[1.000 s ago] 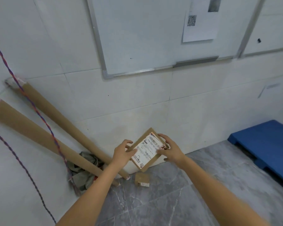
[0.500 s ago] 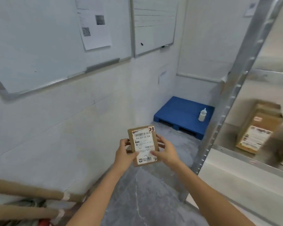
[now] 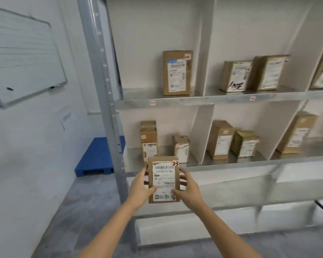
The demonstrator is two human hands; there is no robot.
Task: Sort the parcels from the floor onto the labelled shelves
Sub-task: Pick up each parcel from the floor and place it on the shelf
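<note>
At twelve o'clock I see bare shelf (image 3: pixel 165 151) between the tall box (image 3: pixel 149 140) and short box (image 3: pixel 181 148); upright post (image 3: pixel 108 108) blocks ten o'clock

A white tiled wall (image 3: pixel 35 146) runs along the left, evenly lit. A whiteboard (image 3: pixel 22 58) in a metal frame hangs on it, with a dark marker (image 3: pixel 52 87) lying on its lower ledge. Below and to the right of it, a small paper slip (image 3: pixel 65 118) is stuck to the wall. The floor (image 3: pixel 78 211) is grey, marbled tile. A blue plastic pallet (image 3: pixel 95 159) lies flat in the far corner, partly behind the grey metal upright of a galvanised shelving rack (image 3: pixel 108 108) with white dividers.
</note>
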